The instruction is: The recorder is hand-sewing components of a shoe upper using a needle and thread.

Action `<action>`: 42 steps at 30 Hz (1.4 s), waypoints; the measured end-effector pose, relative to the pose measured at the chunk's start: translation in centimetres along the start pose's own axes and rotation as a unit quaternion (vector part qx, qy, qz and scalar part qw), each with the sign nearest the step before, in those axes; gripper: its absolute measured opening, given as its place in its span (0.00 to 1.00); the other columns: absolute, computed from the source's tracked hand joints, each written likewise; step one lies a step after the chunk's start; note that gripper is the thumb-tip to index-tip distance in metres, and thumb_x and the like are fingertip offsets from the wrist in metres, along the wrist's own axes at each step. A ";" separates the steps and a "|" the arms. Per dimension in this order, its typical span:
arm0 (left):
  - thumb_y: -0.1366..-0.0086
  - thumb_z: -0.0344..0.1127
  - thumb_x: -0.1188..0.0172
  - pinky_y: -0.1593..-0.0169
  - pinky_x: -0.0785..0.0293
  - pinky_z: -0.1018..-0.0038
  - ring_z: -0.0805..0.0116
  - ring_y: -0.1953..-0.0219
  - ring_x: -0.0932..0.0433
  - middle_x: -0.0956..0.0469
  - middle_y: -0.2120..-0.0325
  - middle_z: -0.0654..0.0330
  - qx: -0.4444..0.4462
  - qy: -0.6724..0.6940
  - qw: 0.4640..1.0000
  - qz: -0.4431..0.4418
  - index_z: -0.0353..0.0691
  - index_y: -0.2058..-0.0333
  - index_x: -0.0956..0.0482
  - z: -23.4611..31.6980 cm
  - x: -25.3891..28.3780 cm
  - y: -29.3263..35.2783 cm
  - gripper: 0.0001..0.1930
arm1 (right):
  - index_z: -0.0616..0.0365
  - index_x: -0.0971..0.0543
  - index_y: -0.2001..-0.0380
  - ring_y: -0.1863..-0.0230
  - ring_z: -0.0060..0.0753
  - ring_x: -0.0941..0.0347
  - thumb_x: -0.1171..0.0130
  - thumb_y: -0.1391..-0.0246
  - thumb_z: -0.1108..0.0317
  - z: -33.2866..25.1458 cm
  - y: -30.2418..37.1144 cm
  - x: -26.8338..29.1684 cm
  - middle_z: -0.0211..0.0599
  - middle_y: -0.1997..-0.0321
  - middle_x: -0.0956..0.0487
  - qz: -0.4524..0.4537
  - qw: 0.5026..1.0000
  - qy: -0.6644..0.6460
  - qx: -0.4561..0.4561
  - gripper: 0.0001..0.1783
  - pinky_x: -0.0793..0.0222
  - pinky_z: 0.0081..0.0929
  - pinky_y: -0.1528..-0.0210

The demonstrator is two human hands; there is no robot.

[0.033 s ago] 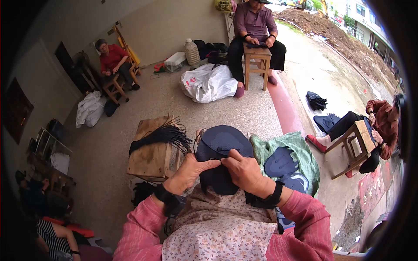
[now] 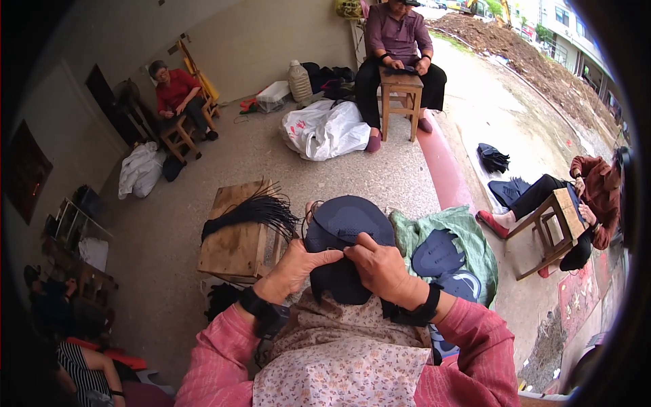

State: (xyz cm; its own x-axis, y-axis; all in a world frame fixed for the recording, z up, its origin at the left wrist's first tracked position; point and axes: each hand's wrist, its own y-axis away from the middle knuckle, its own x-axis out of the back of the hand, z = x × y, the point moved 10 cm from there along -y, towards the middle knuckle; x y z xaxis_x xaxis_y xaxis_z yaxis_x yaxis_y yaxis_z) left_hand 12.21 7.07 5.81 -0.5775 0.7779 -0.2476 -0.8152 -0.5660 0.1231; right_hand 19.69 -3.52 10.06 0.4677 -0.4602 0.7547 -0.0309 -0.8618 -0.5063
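A dark navy fabric shoe upper (image 2: pixel 349 211) lies in front of me over my lap, its rounded end pointing away. My left hand (image 2: pixel 296 270) is closed at its left side, the thumb stretched across toward the middle. My right hand (image 2: pixel 383 273) pinches at the middle of the upper, fingertips almost meeting the left thumb. A thin black lace (image 2: pixel 306 216) loops up beside my left hand. What lies between the right fingertips is too small to make out. Left of the upper, a bundle of black laces (image 2: pixel 247 214) rests on a wooden stool (image 2: pixel 230 252).
Right of me, more shoe uppers (image 2: pixel 437 252) lie on a green woven sack (image 2: pixel 478 234). A white sack (image 2: pixel 322 132) is on the floor ahead. Co-workers sit with wooden stools at far left, straight ahead (image 2: pixel 400 85) and right (image 2: pixel 559 220). Another person's arm shows at lower left.
Both hands and the shoe upper stay almost where they were. A thin lace strand that crossed the upper above my fingertips shows less clearly now.
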 end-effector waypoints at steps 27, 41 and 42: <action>0.44 0.35 0.34 0.64 0.28 0.67 0.57 0.71 0.23 0.22 0.76 0.56 -0.290 -0.629 0.720 -0.041 0.36 0.72 0.19 8.6 3.0 3.8 0.08 | 0.57 0.26 0.63 0.69 0.53 0.25 0.43 0.43 0.68 1.1 -0.3 1.2 0.41 0.65 0.26 0.017 0.993 -0.105 -0.051 0.06 0.29 0.44 0.70; 0.38 0.28 0.37 0.69 0.25 0.84 0.80 0.72 0.21 0.19 0.70 0.63 -0.081 -0.238 0.967 -0.050 0.34 0.63 0.18 5.7 3.5 2.7 0.06 | 0.58 0.25 0.65 0.69 0.53 0.25 0.43 0.44 0.69 1.0 -1.1 1.0 0.42 0.67 0.26 0.008 0.992 -0.116 -0.044 0.05 0.31 0.43 0.69; 0.38 0.28 0.37 0.69 0.25 0.84 0.80 0.72 0.21 0.19 0.70 0.63 -0.065 -0.233 0.969 -0.042 0.34 0.63 0.18 4.7 3.0 2.0 0.06 | 0.58 0.25 0.66 0.69 0.53 0.25 0.43 0.44 0.69 1.0 -1.2 1.0 0.42 0.67 0.26 0.007 0.991 -0.126 -0.047 0.05 0.31 0.43 0.68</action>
State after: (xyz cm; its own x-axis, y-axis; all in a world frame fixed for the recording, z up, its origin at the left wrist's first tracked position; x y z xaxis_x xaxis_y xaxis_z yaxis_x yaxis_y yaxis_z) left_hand 8.68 9.55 9.87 -0.4908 0.8448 0.2131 -0.8655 -0.5008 -0.0080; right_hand 21.11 -2.77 10.97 0.6722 -0.4139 0.6139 -0.1147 -0.8773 -0.4659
